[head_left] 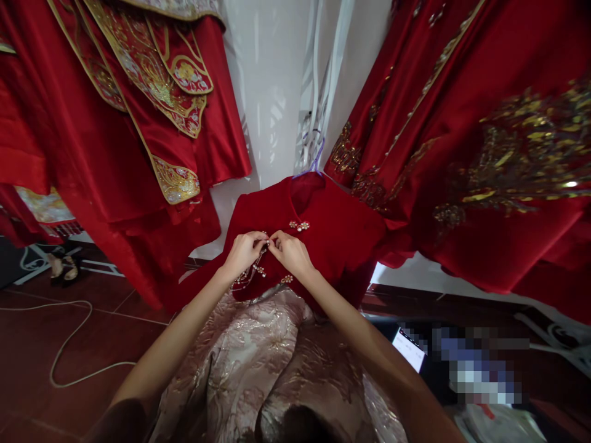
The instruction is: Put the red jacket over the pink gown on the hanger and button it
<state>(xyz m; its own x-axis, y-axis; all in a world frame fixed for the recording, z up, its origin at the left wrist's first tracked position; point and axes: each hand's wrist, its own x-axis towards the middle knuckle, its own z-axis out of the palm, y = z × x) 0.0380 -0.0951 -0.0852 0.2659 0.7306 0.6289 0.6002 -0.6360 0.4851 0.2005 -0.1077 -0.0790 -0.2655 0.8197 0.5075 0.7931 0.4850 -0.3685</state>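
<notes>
Flanking red jacket [341, 246]: embroidered garments [462, 154]; pale cable [52, 369] on floor [28, 400].

Bit [267, 243] btwn fingers [278, 238] too small to ID. Beaded strands [252, 271] just below, part hidden by L hand [245, 251]. Screen [410, 352] far low-R of fingers: txt illegible.

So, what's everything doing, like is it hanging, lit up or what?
Left hand: fingers pinched at beaded trim
Right hand: fingers pinched there too
Red jacket: on a purple hanger
Neck clasp: too small to tell if fastened
Screen: lit
Cord: loosely curved on the floor
Shoes: unworn
Embroidered red garments: hanging
</notes>
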